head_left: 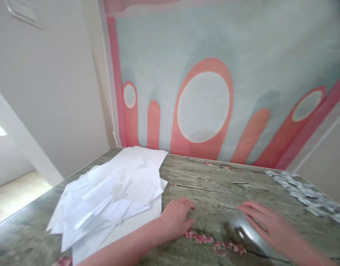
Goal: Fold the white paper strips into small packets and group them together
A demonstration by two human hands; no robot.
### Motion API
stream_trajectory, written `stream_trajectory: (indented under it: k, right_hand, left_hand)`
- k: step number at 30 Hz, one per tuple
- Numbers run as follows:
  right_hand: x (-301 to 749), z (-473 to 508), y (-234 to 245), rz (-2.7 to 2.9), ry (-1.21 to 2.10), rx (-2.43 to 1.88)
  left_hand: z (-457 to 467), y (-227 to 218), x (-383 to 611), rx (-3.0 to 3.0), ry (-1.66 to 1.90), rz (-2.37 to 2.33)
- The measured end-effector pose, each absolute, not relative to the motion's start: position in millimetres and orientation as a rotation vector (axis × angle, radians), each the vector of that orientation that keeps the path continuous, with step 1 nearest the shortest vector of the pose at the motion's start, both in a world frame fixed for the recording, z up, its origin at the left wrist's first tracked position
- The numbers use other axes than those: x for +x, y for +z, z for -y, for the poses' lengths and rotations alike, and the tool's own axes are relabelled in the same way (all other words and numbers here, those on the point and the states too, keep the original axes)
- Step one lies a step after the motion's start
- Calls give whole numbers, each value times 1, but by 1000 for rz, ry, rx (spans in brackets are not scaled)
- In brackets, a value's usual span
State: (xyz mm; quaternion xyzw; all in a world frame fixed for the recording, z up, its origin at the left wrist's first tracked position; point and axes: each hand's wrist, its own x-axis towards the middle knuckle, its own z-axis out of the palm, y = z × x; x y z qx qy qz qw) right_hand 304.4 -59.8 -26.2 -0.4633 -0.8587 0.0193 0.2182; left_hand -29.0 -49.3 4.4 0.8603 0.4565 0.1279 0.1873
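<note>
My left hand (177, 218) rests on the wood-patterned table (197, 177), beside the right edge of a paper pile. Its fingers are loosely bent, with the thumb apart, and nothing shows in them. To the right, my right hand (269, 223) is smeared by motion. Its fingers reach over a shiny silvery object (249, 232) with a rounded end, which my hand appears to grip from above. The object is blurred too, so its kind cannot be made out. The palm side of that hand is hidden.
White papers (103, 199), some printed, lie in a loose heap on the left. Several small silvery-grey flat pieces (305, 192) are spread along the right edge. A pale green and coral patterned wall covering (158, 66) rises behind the table. A white wall (56, 74) stands left.
</note>
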Motion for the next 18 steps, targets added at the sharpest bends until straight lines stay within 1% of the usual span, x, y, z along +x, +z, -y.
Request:
stream_trajectory:
  k: [2,5,10,14,18]
  right_hand:
    - [264,72,-28,2485,109,-1165]
    - [223,81,-28,2559,143,-1103]
    - [190,87,-26,2589,212,-977]
    - [184,90,-34,2531,223,-959]
    - [186,94,-41,2479,213,-987]
  left_hand:
    - [58,12,-47,2460,332,-1339]
    - [64,17,-80,2475,322,-1568]
    - [59,3,-129,2452,305,-2092]
    - [53,-12,-142,2461,277,-2246]
    - [52,-13,-140,2433,142,-2282]
